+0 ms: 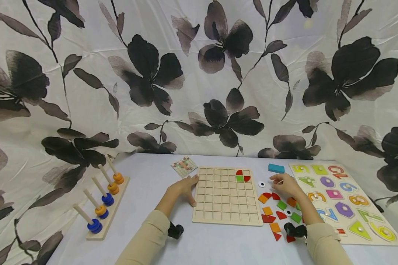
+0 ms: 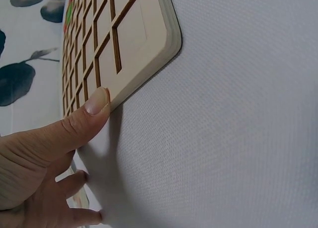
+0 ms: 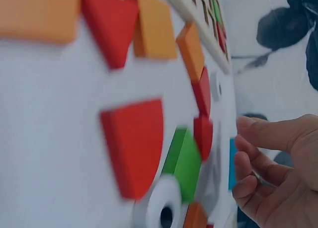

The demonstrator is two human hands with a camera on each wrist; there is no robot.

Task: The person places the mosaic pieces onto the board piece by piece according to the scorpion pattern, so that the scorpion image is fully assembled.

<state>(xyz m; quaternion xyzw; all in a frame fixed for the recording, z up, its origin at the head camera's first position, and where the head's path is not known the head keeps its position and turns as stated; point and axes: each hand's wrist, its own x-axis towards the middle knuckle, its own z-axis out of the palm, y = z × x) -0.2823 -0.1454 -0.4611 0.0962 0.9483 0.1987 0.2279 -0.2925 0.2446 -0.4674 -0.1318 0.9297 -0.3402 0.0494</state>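
A wooden grid board [image 1: 223, 198] lies flat on the table. Near its top right, two red quarter-round pieces [image 1: 247, 179] and a green square [image 1: 240, 179] sit in cells. My left hand [image 1: 183, 187] rests against the board's left edge, thumb [image 2: 89, 111] touching the rim and fingers spread. Over the table right of the board, my right hand [image 1: 285, 185] has bent fingers with thumb and fingertips close together; whether something small is between them is hidden. Near it are a white eye piece [image 1: 261, 184], a blue block [image 1: 276, 168] and loose red, green and orange pieces [image 3: 136, 143].
At the left stands a wooden peg rack [image 1: 107, 217] with blue and orange rings. A number-and-shape puzzle board [image 1: 358, 233] lies at the right, close to my right forearm. A patterned card [image 1: 184, 166] lies behind my left hand. Floral cloth [image 1: 199, 84] hangs behind the table.
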